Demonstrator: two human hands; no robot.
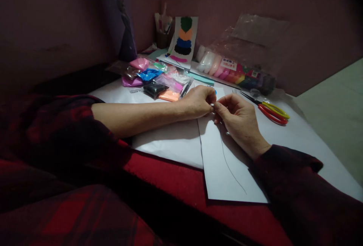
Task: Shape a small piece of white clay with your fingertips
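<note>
My left hand (200, 101) and my right hand (239, 121) meet over a sheet of white paper (215, 163), their fingertips pinched together and touching. A tiny whitish bit shows between the fingers, too small to name. On the paper, a thin dark curved line (227, 163) runs from below my right hand toward the near edge. A blue spot (214, 91) peeks out just behind my left fingers, mostly hidden by them.
Several bags of coloured clay (153, 81) lie behind my left forearm. Red-and-yellow-handled scissors (273, 113) rest to the right. Farther back are a painted card (184, 42), a long pack of coloured clay (235, 70) and a brown cup (163, 39) holding tools. White sheeting (167, 149) covers the table.
</note>
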